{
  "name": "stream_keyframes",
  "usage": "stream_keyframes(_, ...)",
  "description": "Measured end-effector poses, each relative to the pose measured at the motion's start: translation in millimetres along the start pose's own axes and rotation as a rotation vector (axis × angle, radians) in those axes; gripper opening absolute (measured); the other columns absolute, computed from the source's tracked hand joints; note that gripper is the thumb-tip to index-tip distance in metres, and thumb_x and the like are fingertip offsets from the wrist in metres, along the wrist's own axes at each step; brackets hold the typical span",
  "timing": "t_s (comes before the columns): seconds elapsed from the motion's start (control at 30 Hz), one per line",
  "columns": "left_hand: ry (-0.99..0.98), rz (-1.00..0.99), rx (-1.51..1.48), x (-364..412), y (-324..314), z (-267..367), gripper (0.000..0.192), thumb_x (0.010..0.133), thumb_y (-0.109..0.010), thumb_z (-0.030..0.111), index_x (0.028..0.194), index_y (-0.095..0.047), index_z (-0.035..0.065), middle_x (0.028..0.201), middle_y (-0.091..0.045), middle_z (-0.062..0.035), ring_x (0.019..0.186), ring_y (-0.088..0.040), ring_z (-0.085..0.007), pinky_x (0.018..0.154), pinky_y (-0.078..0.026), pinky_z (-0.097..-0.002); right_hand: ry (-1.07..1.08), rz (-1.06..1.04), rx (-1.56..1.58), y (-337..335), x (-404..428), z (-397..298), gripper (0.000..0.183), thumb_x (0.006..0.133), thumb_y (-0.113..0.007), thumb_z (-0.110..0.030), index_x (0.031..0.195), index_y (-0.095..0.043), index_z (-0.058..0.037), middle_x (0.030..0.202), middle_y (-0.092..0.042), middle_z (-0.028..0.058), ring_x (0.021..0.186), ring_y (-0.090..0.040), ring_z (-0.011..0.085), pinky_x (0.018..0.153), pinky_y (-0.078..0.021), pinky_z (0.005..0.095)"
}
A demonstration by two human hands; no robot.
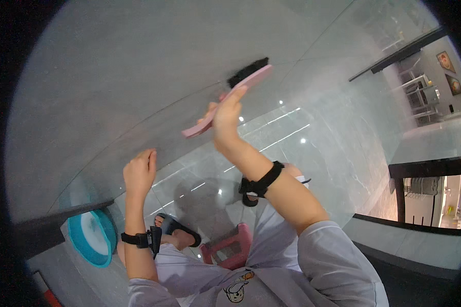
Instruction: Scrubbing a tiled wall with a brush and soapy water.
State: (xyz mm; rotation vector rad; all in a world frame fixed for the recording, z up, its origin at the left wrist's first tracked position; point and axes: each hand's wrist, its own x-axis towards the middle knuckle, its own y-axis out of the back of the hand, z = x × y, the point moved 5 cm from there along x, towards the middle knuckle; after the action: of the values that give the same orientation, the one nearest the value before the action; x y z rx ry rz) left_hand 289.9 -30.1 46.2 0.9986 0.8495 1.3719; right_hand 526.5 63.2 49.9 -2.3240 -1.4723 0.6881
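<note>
My right hand (227, 115) is closed around the handle of a pink scrubbing brush (255, 76). The brush's black bristles point towards the large grey tiled wall (138, 69); whether they touch it cannot be told. Lower and to the left, my left hand (140, 172) is a loose fist beside the wall, with nothing seen in it. A black strap with a small device sits on each of my forearms.
A turquoise basin (109, 245) with whitish contents stands at the lower left. A pink plastic stool (234, 249) is beneath me on the glossy tiled floor (215, 207). Dark-framed openings at the right show a rack and furniture beyond.
</note>
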Motion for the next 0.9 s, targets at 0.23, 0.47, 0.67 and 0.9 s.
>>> stream_keyframes(0.23, -0.066, 0.081, -0.022, 3.9, 6.7, 14.2, 0.026, 0.096, -0.052, 0.027, 0.099, -0.070, 0.0076, 0.093, -0.070, -0.0140, 0.080, -0.067, -0.0352, 0.069, -0.052, -0.0435, -0.010, 0.295, 0.072, 43.6, 57.9, -60.3, 0.071, 0.098, -0.016, -0.066, 0.100, -0.040, -0.0004, 0.067, -0.044, 0.0042, 0.056, -0.047, 0.0172, 0.052, -0.0505, 0.0372)
stream_keyframes(0.47, -0.028, 0.037, 0.021, 1.9, 5.8, 4.3, 0.025, 0.096, -0.052, 0.026, 0.099, -0.070, 0.0080, 0.093, -0.070, -0.0137, 0.080, -0.067, -0.0346, 0.068, -0.052, -0.0429, -0.147, -0.023, -0.073, 7.4, -0.4, -7.4, 0.068, 0.095, -0.017, -0.070, 0.105, -0.037, -0.0056, 0.072, -0.048, 0.0104, 0.058, -0.053, 0.0248, 0.059, -0.0512, 0.0435)
stream_keyframes(0.67, -0.042, 0.100, -0.035, 1.8, 10.6, 9.7, 0.025, 0.096, -0.052, 0.025, 0.097, -0.070, 0.0081, 0.094, -0.070, -0.0143, 0.079, -0.067, -0.0353, 0.069, -0.052, -0.0443, 0.064, 0.259, 0.027, 47.5, 67.1, -62.4, 0.067, 0.098, -0.015, -0.067, 0.097, -0.038, -0.0039, 0.058, -0.038, 0.0013, 0.046, -0.040, 0.0149, 0.049, -0.0458, 0.0376)
stream_keyframes(0.9, -0.034, 0.034, 0.009, 3.2, -1.8, 0.6, 0.026, 0.096, -0.053, 0.026, 0.099, -0.070, 0.0078, 0.092, -0.070, -0.0141, 0.078, -0.067, -0.0347, 0.068, -0.052, -0.0437, 0.037, -0.106, -0.078, -8.5, -27.5, 6.2, 0.062, 0.098, -0.018, -0.066, 0.088, -0.039, -0.0085, 0.059, -0.039, -0.0011, 0.046, -0.041, 0.0130, 0.041, -0.0377, 0.0297)
